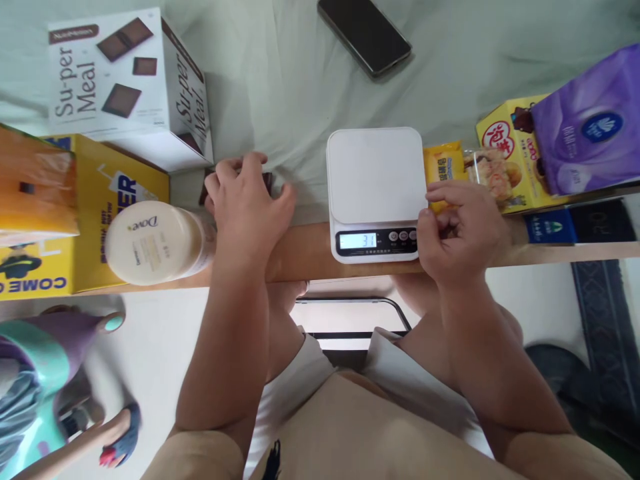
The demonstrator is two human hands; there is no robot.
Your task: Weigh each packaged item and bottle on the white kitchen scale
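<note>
A white digital kitchen scale lies in the middle, its lit display reading what looks like 31 and its plate bare. My right hand is at the scale's right edge, index finger and thumb drawn close together, the other fingers curled. Anything between them is hidden. Just beyond those fingers lies a small yellow packet, partly covered by the hand. Over to the left, my left hand reaches over a dark brown flat item, thumb and fingers apart. Most of that item is hidden under the hand.
Left stand a white "Su-per Meal" box, a yellow box, an orange pack and a Dove jar. A phone lies at the back. Right are a snack packet, a purple pack and a dark blue box.
</note>
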